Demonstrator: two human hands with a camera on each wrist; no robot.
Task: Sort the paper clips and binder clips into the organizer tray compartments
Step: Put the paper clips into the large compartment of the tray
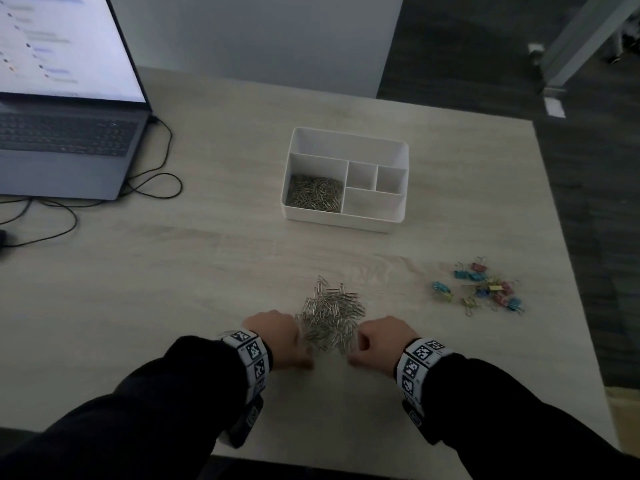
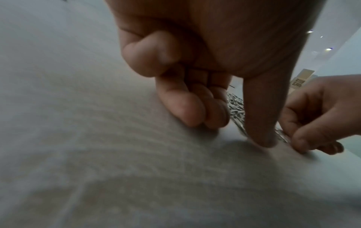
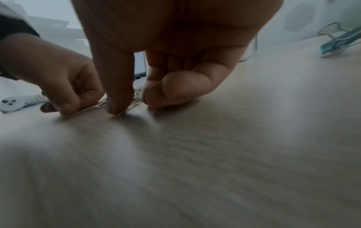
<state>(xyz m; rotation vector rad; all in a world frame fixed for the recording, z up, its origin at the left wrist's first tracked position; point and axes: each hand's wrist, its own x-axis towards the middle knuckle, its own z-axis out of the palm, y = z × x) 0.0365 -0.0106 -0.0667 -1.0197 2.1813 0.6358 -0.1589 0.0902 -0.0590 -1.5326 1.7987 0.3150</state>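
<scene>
black sleeves (image 1: 145, 410), white marker-patterned wristbands (image 1: 251, 355)

A loose heap of silver paper clips (image 1: 330, 315) lies on the table near its front edge. Well behind it stands the white tray (image 1: 346, 221), upright, with one long rear compartment, a large front-left one, two small middle ones and a front-right one. More silver clips (image 1: 314, 197) fill the bottom of the front-left compartment. To the right of the heap, apart from it, small binder clips (image 1: 483, 287) in blue, red and yellow lie scattered.
</scene>
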